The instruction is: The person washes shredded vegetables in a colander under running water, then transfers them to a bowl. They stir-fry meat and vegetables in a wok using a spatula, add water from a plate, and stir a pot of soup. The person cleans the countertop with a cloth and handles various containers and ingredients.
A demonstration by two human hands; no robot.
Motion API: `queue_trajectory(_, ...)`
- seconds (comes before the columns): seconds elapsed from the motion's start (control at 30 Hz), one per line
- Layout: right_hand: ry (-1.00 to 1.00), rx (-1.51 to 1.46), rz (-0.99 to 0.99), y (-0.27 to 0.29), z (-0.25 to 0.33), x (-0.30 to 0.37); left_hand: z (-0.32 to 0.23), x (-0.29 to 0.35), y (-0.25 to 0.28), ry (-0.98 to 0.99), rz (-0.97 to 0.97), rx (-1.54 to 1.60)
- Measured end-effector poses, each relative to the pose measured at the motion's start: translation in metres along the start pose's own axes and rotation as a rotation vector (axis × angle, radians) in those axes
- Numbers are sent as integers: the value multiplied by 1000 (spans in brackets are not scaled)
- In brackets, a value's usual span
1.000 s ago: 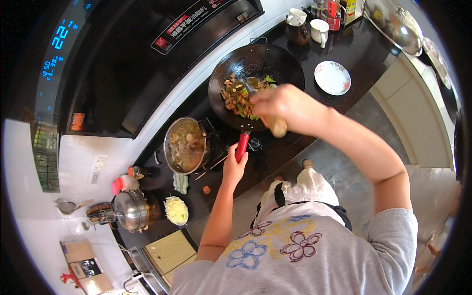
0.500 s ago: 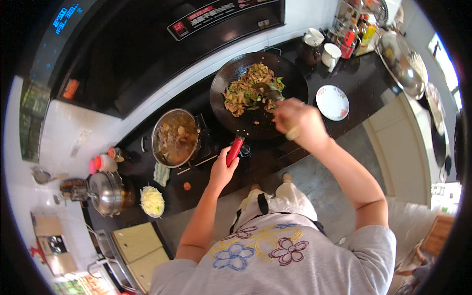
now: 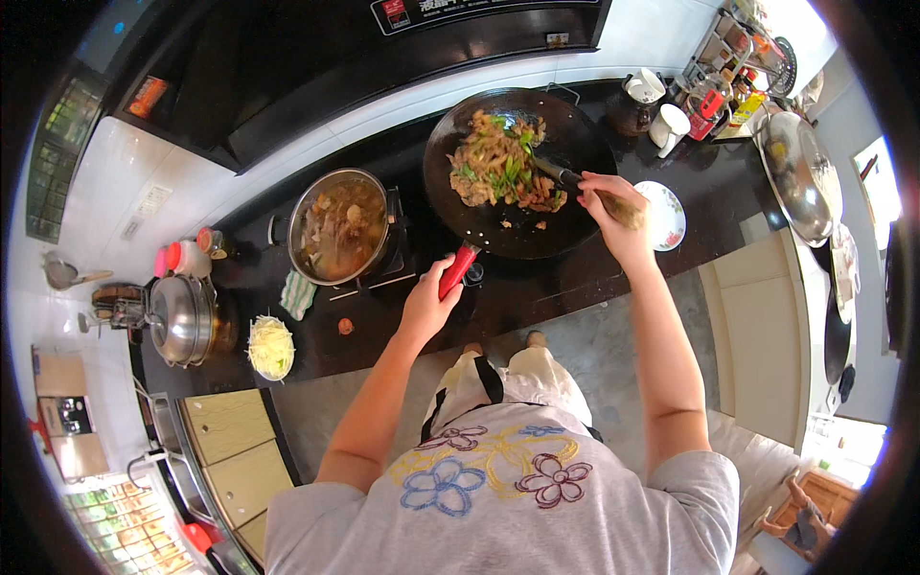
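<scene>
My left hand point(image 3: 428, 303) is closed around the red handle point(image 3: 458, 271) at the near side of a large black wok point(image 3: 565, 230). In my right hand point(image 3: 618, 235), over the wok's right rim, is the wooden grip point(image 3: 623, 209) of a spatula; its dark metal shaft point(image 3: 560, 172) slants left into the wok. A heap of stir-fried meat strips and green pepper pieces point(image 3: 498, 165) covers the wok's middle and far left. The spatula's blade is hidden against the food. A few scraps lie loose on the wok's near side.
Left of the wok, a steel pot point(image 3: 299, 261) of brothy food stands on the stove. Farther left are a striped cloth point(image 3: 298, 294), a bowl of pale shreds point(image 3: 271, 347) and a steel steamer point(image 3: 182, 321). A white plate point(image 3: 668, 218), mugs point(image 3: 670, 126) and bottles stand to the right.
My right hand has shifted slightly right, and the spatula's shaft now shows. The food looks turned over and more heaped. My left hand keeps its grip. The whole view has shifted a little.
</scene>
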State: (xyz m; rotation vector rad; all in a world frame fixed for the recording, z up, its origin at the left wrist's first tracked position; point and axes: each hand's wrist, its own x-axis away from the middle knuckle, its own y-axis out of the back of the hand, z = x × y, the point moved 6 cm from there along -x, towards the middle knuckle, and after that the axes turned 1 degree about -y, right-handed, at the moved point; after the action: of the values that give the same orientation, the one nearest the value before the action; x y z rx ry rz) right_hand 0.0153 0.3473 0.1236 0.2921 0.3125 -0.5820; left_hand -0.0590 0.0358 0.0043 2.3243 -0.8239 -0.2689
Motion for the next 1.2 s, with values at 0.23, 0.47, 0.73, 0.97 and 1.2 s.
queue_trajectory(0.23, 314, 349, 131, -28, 23, -12, -2, -2, -3, 2, -2, -2)
queue_trajectory(0.47, 282, 272, 494, -37, 58, 20, 3, -1, -4, -24, -46, 7)
queue_trajectory(0.73, 327, 409, 656, -22, 161, 56, 8, 2, -3, 1, -39, 9)
queue_trajectory(0.97, 326, 540, 383, -41, 55, 48, -5, -4, -2, 73, 61, -12)
queue_trajectory(1.2, 411, 678, 236, -44, 30, 47, -8, -2, 1, 81, 59, 17)
